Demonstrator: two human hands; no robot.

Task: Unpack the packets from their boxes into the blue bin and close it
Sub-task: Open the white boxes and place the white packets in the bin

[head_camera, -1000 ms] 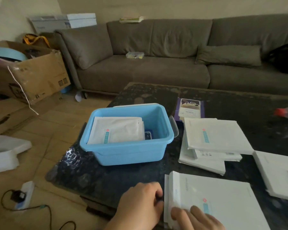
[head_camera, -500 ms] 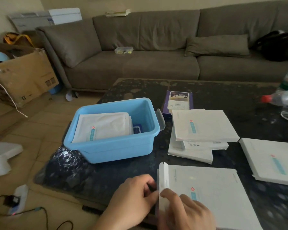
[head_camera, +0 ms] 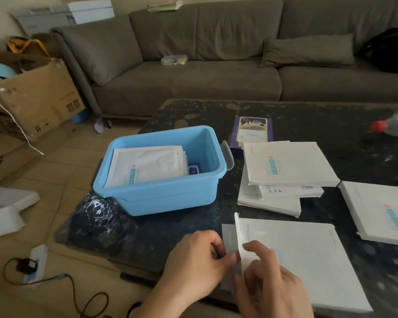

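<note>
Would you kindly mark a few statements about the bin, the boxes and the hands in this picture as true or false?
1. The blue bin already holds white packets. True.
2. A lid covers the bin. False: it is open on top.
3. Both hands work at the flap end of the nearest white box. True: the left hand and right hand meet there.
4. The purple box lies inside the bin. False: it lies on the table behind the stack of white boxes.
5. The sofa is red. False: it is grey-brown.
</note>
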